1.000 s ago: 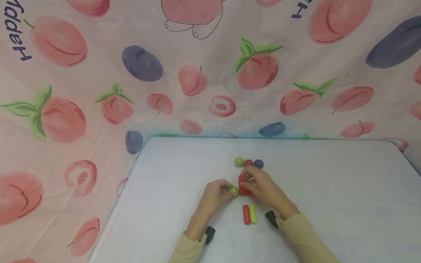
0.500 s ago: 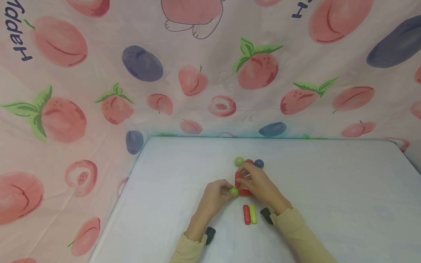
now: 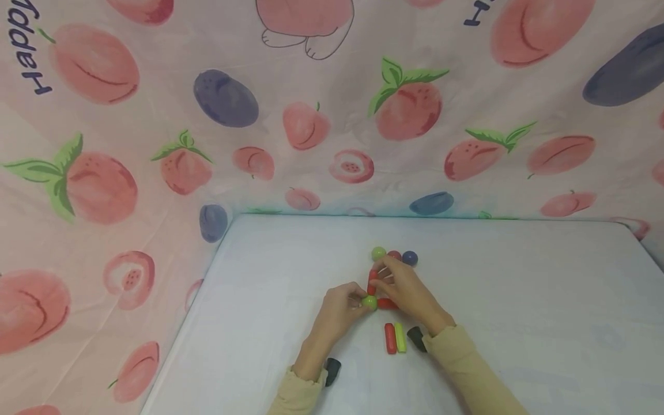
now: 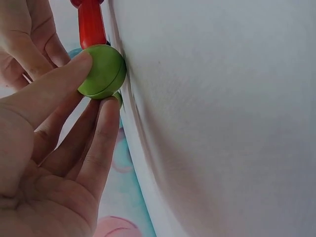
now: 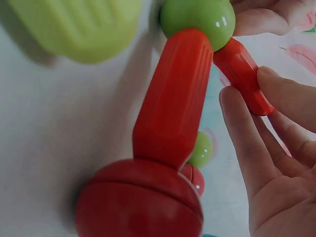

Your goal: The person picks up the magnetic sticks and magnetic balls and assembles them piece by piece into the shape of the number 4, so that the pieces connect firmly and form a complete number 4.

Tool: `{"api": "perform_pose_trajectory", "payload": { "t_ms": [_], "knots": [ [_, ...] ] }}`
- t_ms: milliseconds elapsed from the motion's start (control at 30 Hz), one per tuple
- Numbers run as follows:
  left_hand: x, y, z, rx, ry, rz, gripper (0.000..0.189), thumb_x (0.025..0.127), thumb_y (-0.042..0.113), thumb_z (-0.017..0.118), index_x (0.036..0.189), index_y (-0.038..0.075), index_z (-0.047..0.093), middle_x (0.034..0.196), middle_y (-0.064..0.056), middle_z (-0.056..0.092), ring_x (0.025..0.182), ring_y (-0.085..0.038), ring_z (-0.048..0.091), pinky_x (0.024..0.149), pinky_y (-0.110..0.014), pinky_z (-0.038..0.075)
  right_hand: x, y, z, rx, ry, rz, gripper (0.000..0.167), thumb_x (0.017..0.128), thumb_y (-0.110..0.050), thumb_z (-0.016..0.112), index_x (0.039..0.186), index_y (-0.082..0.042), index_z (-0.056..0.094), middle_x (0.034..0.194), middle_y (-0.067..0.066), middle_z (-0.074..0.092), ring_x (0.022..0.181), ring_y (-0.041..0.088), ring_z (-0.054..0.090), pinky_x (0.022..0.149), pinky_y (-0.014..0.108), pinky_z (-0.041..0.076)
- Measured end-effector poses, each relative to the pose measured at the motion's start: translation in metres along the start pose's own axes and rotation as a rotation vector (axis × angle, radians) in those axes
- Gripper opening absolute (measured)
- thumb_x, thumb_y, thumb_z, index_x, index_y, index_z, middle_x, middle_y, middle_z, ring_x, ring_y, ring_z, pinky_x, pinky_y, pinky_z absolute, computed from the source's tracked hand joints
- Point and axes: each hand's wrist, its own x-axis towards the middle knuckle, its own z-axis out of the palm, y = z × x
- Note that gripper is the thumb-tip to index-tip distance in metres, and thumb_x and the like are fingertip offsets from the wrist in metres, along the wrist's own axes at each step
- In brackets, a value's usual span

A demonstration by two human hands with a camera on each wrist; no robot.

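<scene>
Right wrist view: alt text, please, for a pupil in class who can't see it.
The right hand pinches a red stick whose end meets a green ball, touched by the left hand. Another red stick runs from that ball to a red ball up close. A blurred yellow-green stick shows top left.

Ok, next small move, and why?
Probably press the pinched red faceted rod straight into the glossy green ball: the right hand holds the rod's end at the ball, the left hand grips the ball, and I can't tell whether the joint is fully seated.
</scene>
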Motion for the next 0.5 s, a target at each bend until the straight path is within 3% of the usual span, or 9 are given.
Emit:
{"api": "perform_pose_trajectory", "payload": {
  "t_ms": [500],
  "knots": [
    [-0.0007,-0.0013,-0.001,-0.003,-0.006,0.007,0.019,0.081,0.017,0.082,0.097,0.012,0.073,0.093,0.003,0.074,0.083,-0.006,0.067,0.077,-0.023,0.055,0.0079,-0.0018,0.0063,-0.051,-0.026,0.131,0.025,0.09,-0.013,0.074,0.11,-0.009,0.061,0.107,0.005,0.067,0.104,0.027,0.067,0.092,0.043,0.056]
  ]
}}
